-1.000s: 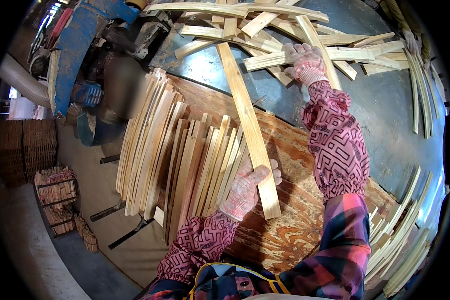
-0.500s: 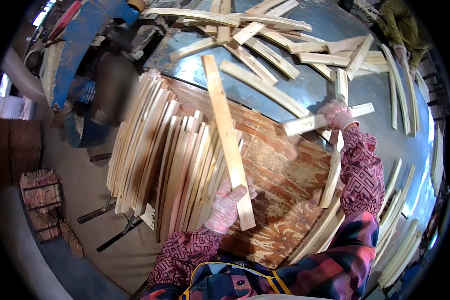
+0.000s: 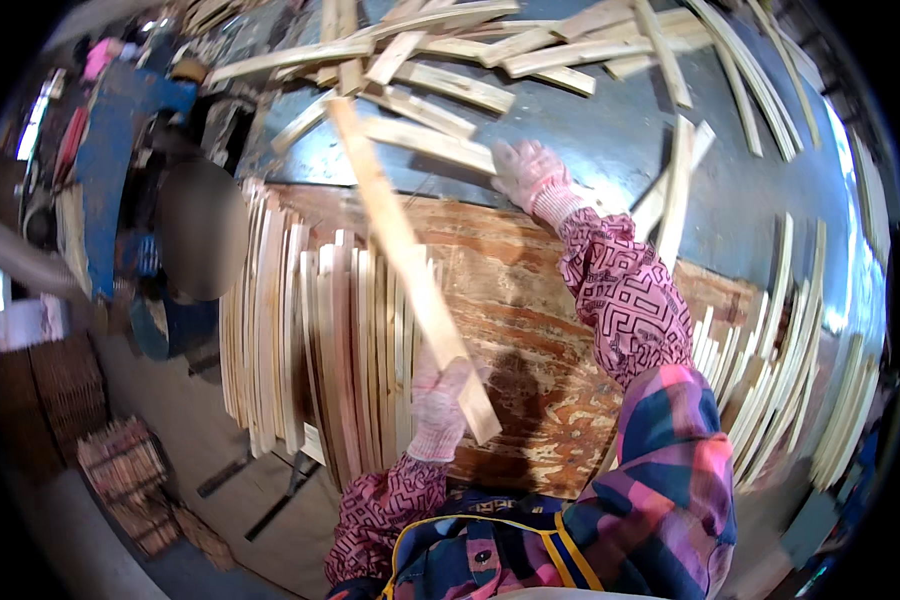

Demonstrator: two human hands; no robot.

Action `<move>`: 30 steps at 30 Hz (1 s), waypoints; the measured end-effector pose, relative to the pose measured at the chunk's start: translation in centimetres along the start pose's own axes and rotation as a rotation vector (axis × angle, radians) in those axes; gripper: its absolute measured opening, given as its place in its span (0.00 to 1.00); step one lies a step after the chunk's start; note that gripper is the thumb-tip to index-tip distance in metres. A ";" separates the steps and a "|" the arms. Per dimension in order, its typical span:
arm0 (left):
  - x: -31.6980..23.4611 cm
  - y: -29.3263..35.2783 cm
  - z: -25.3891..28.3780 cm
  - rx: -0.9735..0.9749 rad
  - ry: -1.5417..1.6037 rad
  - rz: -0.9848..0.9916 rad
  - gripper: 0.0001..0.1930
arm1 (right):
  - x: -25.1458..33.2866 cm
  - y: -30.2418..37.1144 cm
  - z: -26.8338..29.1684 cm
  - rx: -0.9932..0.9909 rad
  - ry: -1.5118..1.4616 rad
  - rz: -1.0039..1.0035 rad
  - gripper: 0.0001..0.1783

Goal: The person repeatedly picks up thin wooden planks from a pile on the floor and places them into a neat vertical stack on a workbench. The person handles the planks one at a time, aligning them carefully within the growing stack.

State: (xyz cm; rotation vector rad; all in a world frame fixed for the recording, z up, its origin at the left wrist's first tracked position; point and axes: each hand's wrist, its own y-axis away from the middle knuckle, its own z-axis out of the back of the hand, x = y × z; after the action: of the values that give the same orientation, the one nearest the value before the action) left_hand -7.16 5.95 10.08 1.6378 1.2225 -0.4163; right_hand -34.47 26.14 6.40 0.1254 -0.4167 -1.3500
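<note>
My gloved left hand (image 3: 438,395) is closed around the lower part of a long wooden strip (image 3: 400,255), which slants up and to the left above a row of upright strips (image 3: 345,350). Farther off, my gloved right hand (image 3: 533,178) reaches over the blue-grey metal table (image 3: 300,105). Its fingers are closed at the right end of another pale strip (image 3: 428,140), covering that end. Two crossed strips (image 3: 678,185) lie to the right of my right forearm.
Loose strips (image 3: 450,85) lie in a jumble at the table's far side. Under my hands is a stained plywood board (image 3: 530,320). More strips (image 3: 770,370) stand at the right. A blue machine (image 3: 120,170) is at the left, with bundled wood (image 3: 122,465) on the floor.
My right hand has left the crossed strips and moved left to the end of another strip. My left hand still holds its strip. The whole view has shifted to the right.
</note>
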 end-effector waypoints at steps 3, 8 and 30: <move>-0.8 -1.6 2.0 0.099 -0.056 -0.303 0.29 | -0.7 2.3 1.5 -0.699 -0.151 0.099 0.41; -1.4 -4.2 1.2 0.130 -0.352 -0.562 0.35 | 1.9 9.5 6.3 -1.088 -0.412 0.390 0.46; 6.6 -0.4 -0.5 0.226 -1.083 0.091 0.54 | 4.8 18.5 -12.4 -0.432 -0.889 -0.129 0.30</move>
State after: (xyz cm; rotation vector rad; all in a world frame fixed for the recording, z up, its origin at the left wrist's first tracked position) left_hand -4.87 9.79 5.19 1.2950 0.2839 -1.2123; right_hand -12.22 23.87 2.03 -0.8469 -0.8485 -1.5455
